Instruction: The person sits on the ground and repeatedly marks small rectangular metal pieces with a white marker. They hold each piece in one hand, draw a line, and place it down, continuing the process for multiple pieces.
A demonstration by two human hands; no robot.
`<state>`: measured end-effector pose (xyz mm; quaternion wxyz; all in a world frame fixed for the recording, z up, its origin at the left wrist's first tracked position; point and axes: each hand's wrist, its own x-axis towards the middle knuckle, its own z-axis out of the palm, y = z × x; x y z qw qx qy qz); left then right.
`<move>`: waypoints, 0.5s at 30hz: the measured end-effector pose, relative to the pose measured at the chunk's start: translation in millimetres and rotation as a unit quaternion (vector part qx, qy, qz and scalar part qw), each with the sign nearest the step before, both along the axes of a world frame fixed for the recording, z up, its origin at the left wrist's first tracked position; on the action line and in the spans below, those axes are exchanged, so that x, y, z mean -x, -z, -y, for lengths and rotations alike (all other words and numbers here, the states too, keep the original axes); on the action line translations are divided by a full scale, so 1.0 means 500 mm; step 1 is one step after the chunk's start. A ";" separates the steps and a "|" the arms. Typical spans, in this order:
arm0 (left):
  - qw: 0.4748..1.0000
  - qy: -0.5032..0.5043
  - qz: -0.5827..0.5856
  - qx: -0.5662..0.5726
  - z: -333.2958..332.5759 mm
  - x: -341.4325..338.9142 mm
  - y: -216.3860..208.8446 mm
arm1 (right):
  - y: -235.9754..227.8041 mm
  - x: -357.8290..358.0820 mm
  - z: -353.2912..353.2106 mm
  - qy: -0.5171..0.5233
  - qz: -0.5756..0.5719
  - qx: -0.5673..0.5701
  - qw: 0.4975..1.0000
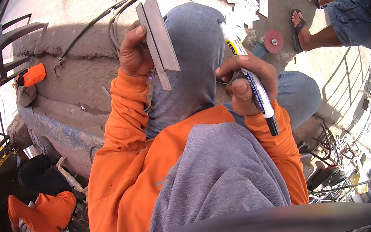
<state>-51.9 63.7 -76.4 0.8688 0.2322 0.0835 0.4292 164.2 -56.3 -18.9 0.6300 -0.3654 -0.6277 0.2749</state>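
I see the left hand (pixel 135 55), fingers clamped on metal strips (pixel 163 40). The right hand (pixel 264 73) wraps its fingers round a marker (pixel 259 90); a grinder (pixel 272 41) lies farther right.

Bright, hard sunlight | left hand (pixel 135 52) and right hand (pixel 250 80) in softer shade, sharp | metal plates (pixel 248 12) beyond right hand near blown out | blurred oval (pixel 277 224) below both | black fisheye rim, edges bowed

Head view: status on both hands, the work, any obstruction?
Left hand gripping grey flat pieces. Right hand holding white marker, apart from the pieces. Nothing visible between them.
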 end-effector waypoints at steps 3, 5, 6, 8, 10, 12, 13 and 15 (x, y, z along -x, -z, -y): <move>0.992 -0.072 -0.098 0.020 0.007 -0.006 -0.027 | 0.001 0.002 -0.005 0.060 0.024 -0.013 0.998; 0.977 -0.112 -0.182 -0.025 0.014 -0.015 -0.063 | 0.005 -0.001 -0.016 0.091 0.039 -0.028 0.995; 0.960 -0.122 -0.241 -0.069 0.015 -0.019 -0.085 | 0.006 -0.003 -0.023 0.105 0.025 -0.034 0.994; 0.916 -0.144 -0.332 -0.172 0.024 -0.031 -0.131 | 0.007 -0.007 -0.032 0.133 -0.001 -0.040 0.990; 0.889 -0.152 -0.387 -0.194 0.033 -0.051 -0.168 | 0.002 -0.011 -0.034 0.152 -0.023 -0.018 0.988; 0.879 -0.144 -0.407 -0.203 0.044 -0.070 -0.196 | -0.004 -0.017 -0.030 0.187 0.006 -0.003 0.982; 0.867 -0.144 -0.428 -0.210 0.048 -0.077 -0.206 | -0.006 -0.016 -0.028 0.181 -0.016 -0.005 0.983; 0.850 -0.150 -0.450 -0.229 0.054 -0.091 -0.220 | -0.010 -0.015 -0.025 0.164 -0.055 -0.008 0.985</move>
